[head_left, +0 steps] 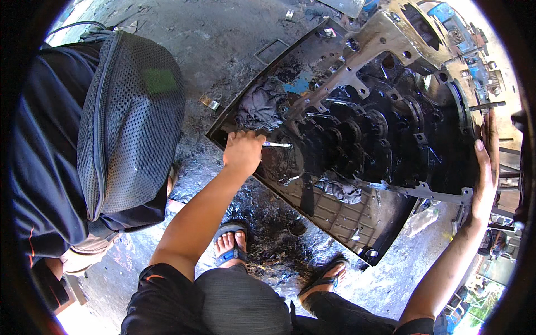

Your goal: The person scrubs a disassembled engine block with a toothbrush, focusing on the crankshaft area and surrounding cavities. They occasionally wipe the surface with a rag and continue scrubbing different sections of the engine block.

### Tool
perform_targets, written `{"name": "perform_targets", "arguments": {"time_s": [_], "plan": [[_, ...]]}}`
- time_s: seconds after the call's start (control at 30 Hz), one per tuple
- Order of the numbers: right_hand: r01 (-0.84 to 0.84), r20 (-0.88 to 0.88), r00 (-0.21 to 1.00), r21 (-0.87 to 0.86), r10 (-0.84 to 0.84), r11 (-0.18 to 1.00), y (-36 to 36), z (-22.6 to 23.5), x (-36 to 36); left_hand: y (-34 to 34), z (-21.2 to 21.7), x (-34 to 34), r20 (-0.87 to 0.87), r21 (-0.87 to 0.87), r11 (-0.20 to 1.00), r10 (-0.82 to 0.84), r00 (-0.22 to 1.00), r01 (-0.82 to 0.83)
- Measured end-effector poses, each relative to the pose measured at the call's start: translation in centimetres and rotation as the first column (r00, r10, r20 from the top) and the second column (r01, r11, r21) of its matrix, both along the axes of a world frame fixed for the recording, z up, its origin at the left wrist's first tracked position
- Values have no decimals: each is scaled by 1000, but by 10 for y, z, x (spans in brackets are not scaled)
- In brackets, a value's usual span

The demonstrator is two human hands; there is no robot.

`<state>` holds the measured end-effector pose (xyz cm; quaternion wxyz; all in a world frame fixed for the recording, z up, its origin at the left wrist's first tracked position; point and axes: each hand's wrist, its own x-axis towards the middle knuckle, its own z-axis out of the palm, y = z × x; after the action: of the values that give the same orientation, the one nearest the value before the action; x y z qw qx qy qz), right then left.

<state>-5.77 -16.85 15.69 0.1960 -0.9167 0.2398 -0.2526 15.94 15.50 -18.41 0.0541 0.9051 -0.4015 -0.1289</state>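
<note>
My left hand (243,151) is closed around a slim white toothbrush (276,145), its white head pointing right over the oily tray. A large engine block (329,92) lies tilted on the black metal tray (340,215), its dark, wet-looking inside with several bearing saddles facing me. Against the block's right end rests my right hand (487,156), fingers stretched out along the edge and holding nothing. Beyond my left hand sits a crumpled dark rag (261,104) in the tray. A second grey rag (340,190) is at the block's lower edge.
Close on my left is a person in dark clothing with a black mesh bag (134,123). My sandalled feet (230,245) stand on the oil-stained floor by the tray. A small metal piece (210,102) lies left of the tray. Racks and parts (505,195) line the right side.
</note>
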Motion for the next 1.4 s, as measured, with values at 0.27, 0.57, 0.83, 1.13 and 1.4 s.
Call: {"name": "perform_targets", "arguments": {"time_s": [0.27, 0.57, 0.83, 1.13, 1.4], "plan": [[79, -224, 970, -97, -99, 992, 6, 17, -5, 14, 5, 8, -359, -259, 913, 212, 909, -315], [-88, -447, 895, -146, 14, 985, 30, 22, -6, 14, 15, -23, -943, -252, 498, 67, 327, -830], [-65, -470, 875, -350, -115, 935, 33, 18, -1, -16, 15, -4, -859, -507, 386, -151, 489, -771], [-96, -473, 878, -330, -76, 939, 24, 19, -1, -9, 50, 22, -807, -561, 539, -186, 560, -629], [-78, -459, 885, -320, -83, 944, 25, 19, -1, -15, 76, 6, -615, -788, 238, -307, 726, -567]]}}
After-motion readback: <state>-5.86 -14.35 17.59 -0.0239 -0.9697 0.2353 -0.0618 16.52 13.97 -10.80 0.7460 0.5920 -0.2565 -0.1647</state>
